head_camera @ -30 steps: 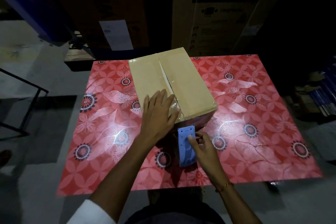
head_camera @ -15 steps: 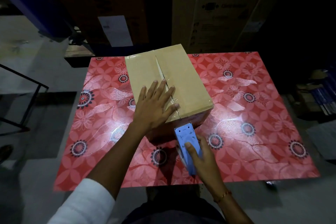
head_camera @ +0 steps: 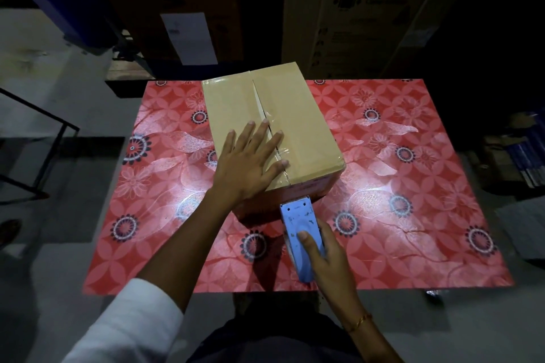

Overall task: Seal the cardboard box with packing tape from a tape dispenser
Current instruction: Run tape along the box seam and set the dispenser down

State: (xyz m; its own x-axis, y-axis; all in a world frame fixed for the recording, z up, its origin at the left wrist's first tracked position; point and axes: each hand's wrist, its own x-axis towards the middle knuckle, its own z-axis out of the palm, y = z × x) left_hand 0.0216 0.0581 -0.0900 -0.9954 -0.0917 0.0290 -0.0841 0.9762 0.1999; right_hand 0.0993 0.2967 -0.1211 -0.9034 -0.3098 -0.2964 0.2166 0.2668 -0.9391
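Observation:
A tan cardboard box (head_camera: 298, 115) stands on the red floral table (head_camera: 413, 186), its top flaps closed along a centre seam. Clear tape glints over the near part of that seam. My left hand (head_camera: 250, 162) lies flat on the box top at its near edge, fingers spread across the seam. A light blue tape dispenser (head_camera: 300, 236) sits against the box's near side, its front end touching the cardboard. My right hand (head_camera: 324, 259) grips the dispenser from the right and behind, thumb on top.
A large washing machine carton (head_camera: 368, 9) and dark boxes stand behind the table. A black metal frame (head_camera: 38, 132) is at the left on the grey floor. Stacked items (head_camera: 525, 162) lie at the right.
My left hand slid up from the box's near corner and flattened on the top. The dispenser and my right hand stayed at the box's near side, the grip shifting further back.

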